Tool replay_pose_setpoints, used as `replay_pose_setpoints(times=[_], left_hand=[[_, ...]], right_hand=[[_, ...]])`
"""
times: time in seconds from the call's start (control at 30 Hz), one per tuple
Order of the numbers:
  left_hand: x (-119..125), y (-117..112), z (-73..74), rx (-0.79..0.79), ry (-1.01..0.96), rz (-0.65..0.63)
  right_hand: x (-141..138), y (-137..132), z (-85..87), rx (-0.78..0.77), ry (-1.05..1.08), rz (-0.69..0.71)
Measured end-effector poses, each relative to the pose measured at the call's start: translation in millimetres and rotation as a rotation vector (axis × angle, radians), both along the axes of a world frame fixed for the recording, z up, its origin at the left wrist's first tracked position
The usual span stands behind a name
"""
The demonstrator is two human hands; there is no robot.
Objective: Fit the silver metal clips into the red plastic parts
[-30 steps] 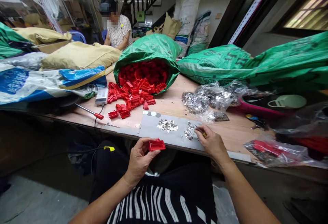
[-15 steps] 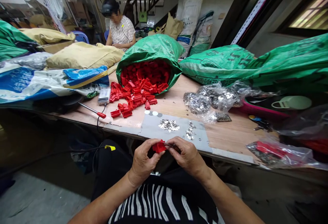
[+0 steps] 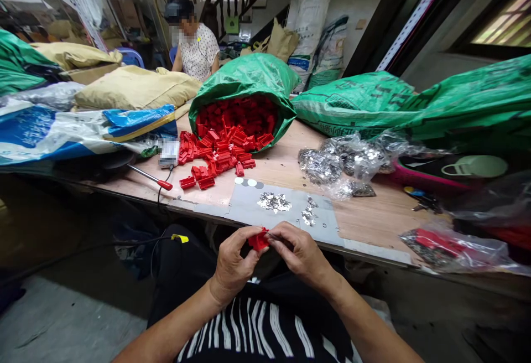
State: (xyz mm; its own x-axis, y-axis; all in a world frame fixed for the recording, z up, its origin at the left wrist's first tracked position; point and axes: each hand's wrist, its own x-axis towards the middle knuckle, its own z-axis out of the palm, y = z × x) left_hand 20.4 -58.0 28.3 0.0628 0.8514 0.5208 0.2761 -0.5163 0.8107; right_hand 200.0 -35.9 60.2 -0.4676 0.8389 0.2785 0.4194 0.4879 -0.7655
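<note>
My left hand (image 3: 237,257) pinches a small red plastic part (image 3: 258,239) between thumb and fingers, just off the table's front edge. From the other side, my right hand (image 3: 299,249) grips slim dark tweezers (image 3: 275,236), whose tip meets the red part. Finer detail at the tip is too small to make out. Beyond my hands, a grey mat (image 3: 244,208) carries a pile of small shiny metal pieces (image 3: 274,202) and a smaller pile (image 3: 309,213) to its right.
Red plastic parts (image 3: 219,158) spill from an open green sack (image 3: 253,72). Plastic bags of metal pieces (image 3: 348,158) lie to the right, near a pink tray (image 3: 418,179). A red-tipped metal rod (image 3: 151,177) lies at left. Across the table sits another person (image 3: 199,56).
The red part has tilted slightly in my left hand, with the tweezers still against it. Both hands stay in nearly the same place.
</note>
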Motion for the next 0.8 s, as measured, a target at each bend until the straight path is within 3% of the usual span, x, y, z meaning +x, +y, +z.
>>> replay_pose_setpoints(times=[0.17, 0.27, 0.63, 0.8], left_hand=[[0, -1, -1.5, -0.006, 0.005, 0.013], [0, -1, -0.3, -0.002, 0.012, 0.007], [3, -4, -2.9, 0.143, 0.108, -0.087], [1, -6, -9.2, 0.103, 0.126, -0.083]], right_hand=[[11, 6, 1.6, -0.24, 0.156, -0.048], [14, 8, -2.3, -0.293, 0.189, -0.107], [4, 6, -19.9, -0.461, 0.193, -0.033], [3, 4, -26.4, -0.555, 0.275, -0.026]])
